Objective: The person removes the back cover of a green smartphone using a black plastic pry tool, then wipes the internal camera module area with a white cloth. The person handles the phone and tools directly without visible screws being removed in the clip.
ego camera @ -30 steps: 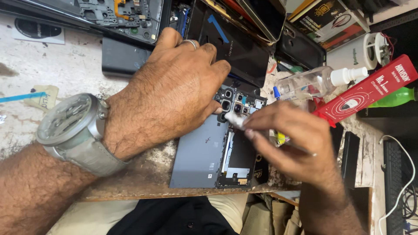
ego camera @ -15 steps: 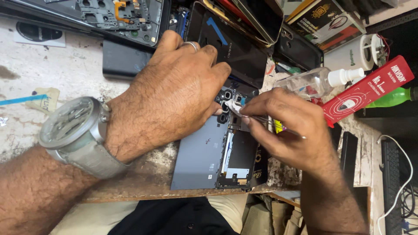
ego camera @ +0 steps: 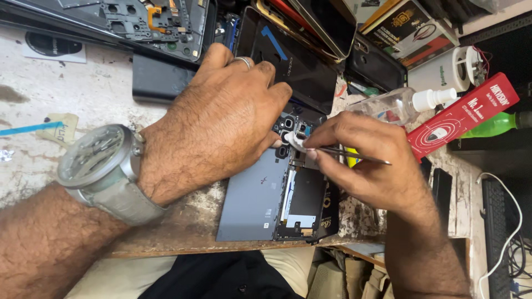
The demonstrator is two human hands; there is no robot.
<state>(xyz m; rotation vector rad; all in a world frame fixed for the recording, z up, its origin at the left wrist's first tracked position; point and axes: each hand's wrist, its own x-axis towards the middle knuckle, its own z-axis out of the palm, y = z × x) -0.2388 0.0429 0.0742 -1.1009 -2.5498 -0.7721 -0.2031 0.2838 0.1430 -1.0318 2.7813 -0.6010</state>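
At the near edge of the counter (ego camera: 72,88) an opened phone (ego camera: 266,202) lies face down, its grey back panel toward the person and its dark inner parts bare along one side. The left hand (ego camera: 221,122), with a large grey wristwatch (ego camera: 102,166) on the wrist and a ring on one finger, lies flat across the phone's far end, fingers spread and pressing down beside the camera lenses (ego camera: 285,135). The right hand (ego camera: 363,160) is pinched shut on thin metal tweezers (ego camera: 354,155), whose tip holds a small white wad (ego camera: 296,144) against the camera lenses. Just beyond the right hand a clear plastic bottle (ego camera: 396,105) with a white nozzle lies on its side, next to a red box (ego camera: 463,113) and a green bottle (ego camera: 496,124). Farther off, near the far edge, rest a black phone cover (ego camera: 299,61), a dark flat battery (ego camera: 158,83) and a stripped phone frame (ego camera: 149,25). A white cable (ego camera: 507,221) hangs at the right edge.
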